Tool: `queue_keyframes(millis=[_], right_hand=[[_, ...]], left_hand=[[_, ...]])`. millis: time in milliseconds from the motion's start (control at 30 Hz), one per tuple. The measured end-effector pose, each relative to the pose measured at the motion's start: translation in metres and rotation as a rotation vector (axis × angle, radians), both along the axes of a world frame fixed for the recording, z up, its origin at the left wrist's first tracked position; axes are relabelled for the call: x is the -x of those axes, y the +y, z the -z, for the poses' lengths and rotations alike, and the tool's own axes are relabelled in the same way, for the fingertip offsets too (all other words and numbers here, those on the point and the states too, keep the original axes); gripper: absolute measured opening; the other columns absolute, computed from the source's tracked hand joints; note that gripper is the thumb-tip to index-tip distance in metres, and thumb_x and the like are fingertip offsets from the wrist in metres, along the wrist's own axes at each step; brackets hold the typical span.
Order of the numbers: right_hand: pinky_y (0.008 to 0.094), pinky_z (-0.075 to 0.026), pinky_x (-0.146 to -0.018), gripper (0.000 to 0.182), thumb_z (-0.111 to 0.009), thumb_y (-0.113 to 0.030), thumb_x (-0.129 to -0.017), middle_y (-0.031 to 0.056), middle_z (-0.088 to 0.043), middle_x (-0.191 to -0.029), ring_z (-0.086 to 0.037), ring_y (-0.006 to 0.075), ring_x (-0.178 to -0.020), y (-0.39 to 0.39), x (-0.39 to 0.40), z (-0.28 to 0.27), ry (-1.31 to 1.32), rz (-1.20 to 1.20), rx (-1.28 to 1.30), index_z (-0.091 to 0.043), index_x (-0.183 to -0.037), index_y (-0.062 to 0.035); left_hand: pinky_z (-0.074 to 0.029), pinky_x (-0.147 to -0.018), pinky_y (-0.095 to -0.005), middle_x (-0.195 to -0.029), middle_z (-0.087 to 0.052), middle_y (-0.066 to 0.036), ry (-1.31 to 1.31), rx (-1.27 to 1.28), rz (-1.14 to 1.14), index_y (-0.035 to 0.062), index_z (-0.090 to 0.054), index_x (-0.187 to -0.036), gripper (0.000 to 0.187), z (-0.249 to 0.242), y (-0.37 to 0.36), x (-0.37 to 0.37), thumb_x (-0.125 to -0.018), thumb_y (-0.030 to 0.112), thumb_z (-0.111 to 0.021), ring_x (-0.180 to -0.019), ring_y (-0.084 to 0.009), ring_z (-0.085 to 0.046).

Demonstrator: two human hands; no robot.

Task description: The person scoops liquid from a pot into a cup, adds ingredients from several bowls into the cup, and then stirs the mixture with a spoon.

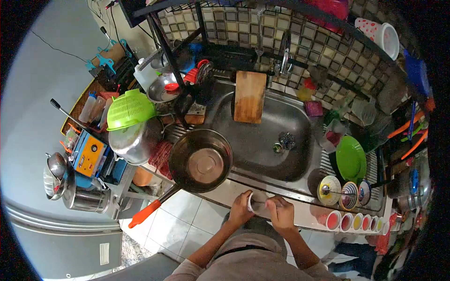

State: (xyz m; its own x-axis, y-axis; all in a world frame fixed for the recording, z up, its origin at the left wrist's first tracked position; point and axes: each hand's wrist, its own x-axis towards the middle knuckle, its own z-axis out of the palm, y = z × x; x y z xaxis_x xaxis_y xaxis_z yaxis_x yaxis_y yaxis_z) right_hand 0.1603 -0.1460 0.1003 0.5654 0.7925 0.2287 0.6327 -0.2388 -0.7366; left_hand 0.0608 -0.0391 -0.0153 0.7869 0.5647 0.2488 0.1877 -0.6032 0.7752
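Small cup [257, 204], worktop [300, 211] front edge
It is being gripped by left hand [240, 209] and right hand [280, 212], fingers curled around it, beside the frying pan [200, 160].

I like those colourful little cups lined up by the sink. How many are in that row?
5 clearly: red, pink, yellow, red and orange, side by side on the counter edge right of the hands. A sixth at the far end may be partly hidden.

Both hands cover most of the small white cup [255, 204], the left hand [240, 210] at its nine o'clock, the right hand [280, 213] at three; its contents don't show. Right-edge utensils [412, 133] blur into dark vignette, unreadable.
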Motion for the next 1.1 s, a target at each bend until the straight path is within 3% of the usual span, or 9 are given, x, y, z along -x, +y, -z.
queue_keyframes(millis=[100, 233, 333, 400, 533, 600, 733, 1033, 1100], right_hand=[[0.0370, -0.046, -0.056, 0.022, -0.045, -0.020, -0.085, 0.0138, -0.058, -0.076, -0.057, 0.0315, -0.063, -0.002, -0.003, 0.003, 0.000, -0.081, 0.028, -0.058, -0.079, -0.0028], [0.0320, -0.045, -0.058, 0.024, -0.042, -0.013, -0.086, 0.0140, -0.056, -0.069, -0.057, 0.0264, -0.061, -0.004, 0.000, 0.004, 0.076, 0.024, -0.008, -0.054, -0.072, 0.0013], [0.0320, -0.045, -0.057, 0.025, -0.042, -0.014, -0.086, 0.0138, -0.056, -0.069, -0.057, 0.0257, -0.060, -0.005, -0.001, 0.008, -0.045, -0.022, 0.011, -0.055, -0.071, 0.0014], [0.0369, -0.046, -0.056, 0.020, -0.045, -0.017, -0.084, 0.0132, -0.058, -0.073, -0.057, 0.0297, -0.063, -0.007, -0.001, 0.009, 0.053, 0.027, 0.009, -0.057, -0.075, -0.0029], [0.0374, -0.045, -0.055, 0.021, -0.044, -0.017, -0.084, 0.0132, -0.058, -0.072, -0.057, 0.0296, -0.062, -0.002, -0.004, 0.000, -0.031, 0.008, 0.012, -0.057, -0.075, -0.0029], [0.0318, -0.044, -0.058, 0.027, -0.042, -0.016, -0.086, 0.0135, -0.056, -0.068, -0.057, 0.0266, -0.061, -0.001, -0.006, -0.004, 0.053, -0.019, 0.034, -0.056, -0.071, 0.0017], [0.0318, -0.044, -0.059, 0.027, -0.042, -0.016, -0.086, 0.0138, -0.056, -0.068, -0.057, 0.0264, -0.063, 0.002, -0.010, 0.000, -0.060, 0.000, 0.044, -0.056, -0.072, 0.0014], [0.0309, -0.044, -0.059, 0.022, -0.046, -0.015, -0.084, 0.0136, -0.056, -0.071, -0.056, 0.0261, -0.062, 0.005, -0.014, 0.005, 0.159, 0.007, -0.014, -0.056, -0.075, 0.0018], [0.0309, -0.043, -0.058, 0.022, -0.046, -0.015, -0.084, 0.0133, -0.056, -0.070, -0.056, 0.0256, -0.061, 0.006, -0.020, 0.013, 0.042, -0.013, -0.035, -0.056, -0.075, 0.0019]], left_hand=[[-0.042, -0.077, -0.0396, -0.097, -0.050, -0.018, -0.001, 0.031, -0.002, 0.0013, -0.037, -0.115, 0.072, -0.007, 0.000, -0.002, -0.052, 0.007, -0.072, -0.090, -0.0354, -0.050], [-0.042, -0.076, -0.0395, -0.096, -0.050, -0.018, -0.007, -0.024, 0.022, 0.0008, -0.037, -0.114, 0.071, -0.011, 0.001, -0.004, -0.053, 0.008, -0.072, -0.088, -0.0354, -0.051], [-0.042, -0.076, -0.0395, -0.095, -0.051, -0.018, -0.007, 0.028, 0.003, 0.0008, -0.038, -0.114, 0.070, -0.005, 0.001, -0.006, -0.053, 0.009, -0.072, -0.088, -0.0355, -0.051], [-0.042, -0.078, -0.0394, -0.098, -0.051, -0.018, 0.054, 0.020, 0.021, 0.0010, -0.038, -0.113, 0.072, -0.005, 0.001, -0.006, -0.052, 0.011, -0.073, -0.091, -0.0354, -0.051], [-0.042, -0.079, -0.0400, -0.103, -0.050, -0.019, 0.010, 0.050, 0.012, 0.0018, -0.037, -0.114, 0.075, -0.007, 0.002, -0.006, -0.050, 0.012, -0.075, -0.093, -0.0354, -0.050], [-0.041, -0.081, -0.0406, -0.107, -0.049, -0.020, 0.019, 0.040, 0.036, 0.0018, -0.035, -0.115, 0.078, -0.005, 0.001, -0.006, -0.050, 0.013, -0.075, -0.095, -0.0359, -0.049], [-0.041, -0.081, -0.0413, -0.105, -0.050, -0.020, -0.030, 0.037, 0.039, 0.0018, -0.034, -0.116, 0.079, 0.004, 0.004, -0.006, -0.050, 0.011, -0.076, -0.094, -0.0371, -0.049], [-0.043, -0.074, -0.0417, -0.099, -0.051, -0.020, -0.044, 0.072, 0.022, 0.0017, -0.035, -0.115, 0.075, -0.007, 0.004, -0.010, -0.052, 0.010, -0.074, -0.090, -0.0378, -0.051], [-0.043, -0.074, -0.0413, -0.098, -0.051, -0.020, -0.041, -0.022, 0.030, 0.0019, -0.037, -0.113, 0.071, -0.009, 0.004, -0.010, -0.054, 0.013, -0.074, -0.088, -0.0376, -0.051]])
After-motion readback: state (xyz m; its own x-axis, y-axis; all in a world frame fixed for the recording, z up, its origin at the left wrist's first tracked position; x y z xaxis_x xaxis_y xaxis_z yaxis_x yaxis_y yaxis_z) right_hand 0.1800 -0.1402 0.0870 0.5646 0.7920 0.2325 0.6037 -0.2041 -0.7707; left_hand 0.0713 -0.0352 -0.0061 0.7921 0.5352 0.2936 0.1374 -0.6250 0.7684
